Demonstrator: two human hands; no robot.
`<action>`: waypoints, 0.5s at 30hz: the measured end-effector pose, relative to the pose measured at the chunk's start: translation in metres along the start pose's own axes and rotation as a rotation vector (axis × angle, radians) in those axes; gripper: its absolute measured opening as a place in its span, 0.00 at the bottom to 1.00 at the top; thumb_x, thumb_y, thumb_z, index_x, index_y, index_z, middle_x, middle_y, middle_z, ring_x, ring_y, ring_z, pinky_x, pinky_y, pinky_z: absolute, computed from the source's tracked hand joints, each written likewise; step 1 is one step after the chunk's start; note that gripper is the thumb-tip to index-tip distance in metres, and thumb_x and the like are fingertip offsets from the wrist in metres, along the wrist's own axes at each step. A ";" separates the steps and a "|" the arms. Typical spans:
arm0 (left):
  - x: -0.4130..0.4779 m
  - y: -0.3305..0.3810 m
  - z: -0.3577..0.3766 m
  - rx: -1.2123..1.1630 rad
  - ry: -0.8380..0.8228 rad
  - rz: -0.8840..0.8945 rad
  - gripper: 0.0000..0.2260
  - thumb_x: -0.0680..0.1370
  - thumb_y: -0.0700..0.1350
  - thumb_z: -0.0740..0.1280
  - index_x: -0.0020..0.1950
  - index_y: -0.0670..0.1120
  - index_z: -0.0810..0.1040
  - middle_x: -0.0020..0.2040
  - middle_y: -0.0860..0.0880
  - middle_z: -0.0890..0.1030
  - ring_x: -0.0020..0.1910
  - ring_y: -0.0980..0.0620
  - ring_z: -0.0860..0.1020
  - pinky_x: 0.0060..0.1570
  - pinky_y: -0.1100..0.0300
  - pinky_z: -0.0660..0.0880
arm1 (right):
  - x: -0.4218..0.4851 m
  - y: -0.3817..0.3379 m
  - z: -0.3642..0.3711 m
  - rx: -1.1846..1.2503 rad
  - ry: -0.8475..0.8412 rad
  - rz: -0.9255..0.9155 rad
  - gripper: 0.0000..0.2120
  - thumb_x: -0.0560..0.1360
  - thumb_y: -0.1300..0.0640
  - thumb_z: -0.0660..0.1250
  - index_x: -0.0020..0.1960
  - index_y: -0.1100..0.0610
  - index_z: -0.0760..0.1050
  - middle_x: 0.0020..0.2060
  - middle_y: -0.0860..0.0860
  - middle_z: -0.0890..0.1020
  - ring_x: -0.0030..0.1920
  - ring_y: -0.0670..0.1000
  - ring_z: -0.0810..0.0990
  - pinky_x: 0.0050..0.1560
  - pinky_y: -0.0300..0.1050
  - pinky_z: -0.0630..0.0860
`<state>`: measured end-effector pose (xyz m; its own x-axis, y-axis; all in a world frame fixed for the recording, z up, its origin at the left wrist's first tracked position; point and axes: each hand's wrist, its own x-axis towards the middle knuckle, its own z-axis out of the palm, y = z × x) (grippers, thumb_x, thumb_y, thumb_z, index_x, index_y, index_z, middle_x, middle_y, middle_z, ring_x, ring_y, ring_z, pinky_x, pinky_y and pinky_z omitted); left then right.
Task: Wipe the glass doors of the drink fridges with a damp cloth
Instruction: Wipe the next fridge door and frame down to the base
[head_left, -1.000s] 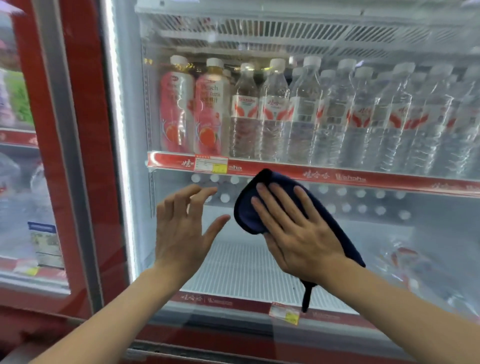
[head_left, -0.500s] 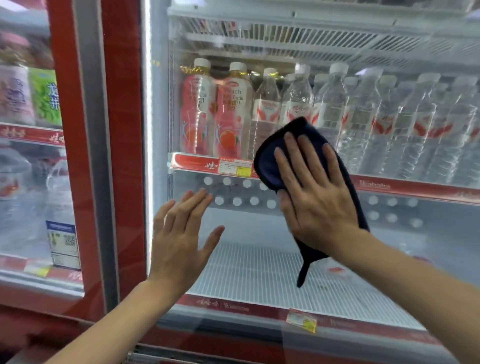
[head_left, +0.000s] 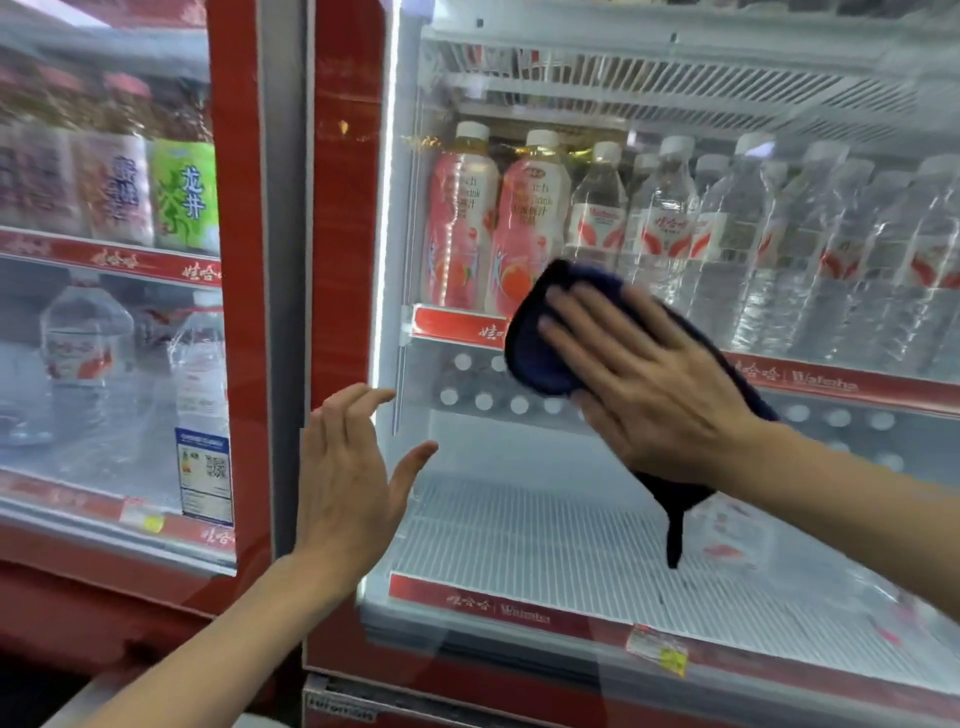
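Note:
A red-framed drink fridge fills the view, and its glass door (head_left: 649, 519) spans the middle and right. My right hand (head_left: 644, 384) lies flat on a dark blue cloth (head_left: 535, 353), pressing it against the glass at the level of the upper shelf's red edge. A tail of the cloth hangs down below my wrist. My left hand (head_left: 348, 478) is held up near the door's left edge with fingers spread and nothing in it; whether it touches the glass is unclear.
Behind the glass stand pink peach drink bottles (head_left: 493, 228) and several water bottles (head_left: 779, 244); the wire shelf (head_left: 597, 551) below is mostly bare. A second fridge door (head_left: 104, 322) with bottles is at the left, past a red post (head_left: 291, 260).
My right hand has swept the cloth up over the glass and then a little down and left. My view has shifted left, showing more of the left fridge.

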<state>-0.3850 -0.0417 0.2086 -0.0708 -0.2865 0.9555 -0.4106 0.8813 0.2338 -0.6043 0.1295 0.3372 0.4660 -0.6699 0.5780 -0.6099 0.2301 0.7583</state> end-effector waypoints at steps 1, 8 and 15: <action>0.000 -0.001 0.001 0.012 -0.006 -0.024 0.27 0.77 0.61 0.62 0.68 0.42 0.69 0.64 0.46 0.67 0.62 0.45 0.68 0.72 0.65 0.53 | 0.011 0.001 -0.002 -0.006 0.021 0.063 0.30 0.85 0.50 0.52 0.83 0.62 0.53 0.83 0.60 0.53 0.83 0.59 0.51 0.83 0.61 0.48; -0.005 -0.002 0.011 0.083 0.009 -0.013 0.28 0.79 0.62 0.59 0.71 0.44 0.66 0.66 0.46 0.66 0.62 0.45 0.68 0.66 0.55 0.64 | 0.010 -0.049 0.011 -0.009 0.046 0.249 0.31 0.85 0.50 0.53 0.83 0.64 0.53 0.82 0.62 0.54 0.83 0.62 0.52 0.82 0.64 0.47; -0.006 -0.019 0.000 0.095 -0.007 0.097 0.22 0.82 0.53 0.60 0.71 0.42 0.67 0.66 0.44 0.69 0.63 0.44 0.71 0.65 0.54 0.64 | -0.016 -0.073 0.023 -0.039 -0.156 -0.361 0.31 0.86 0.47 0.52 0.84 0.59 0.49 0.84 0.56 0.51 0.84 0.56 0.49 0.83 0.57 0.45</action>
<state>-0.3766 -0.0567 0.1982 -0.1209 -0.2047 0.9713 -0.4856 0.8656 0.1220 -0.5817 0.1069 0.2653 0.5412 -0.8112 0.2213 -0.3986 -0.0158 0.9170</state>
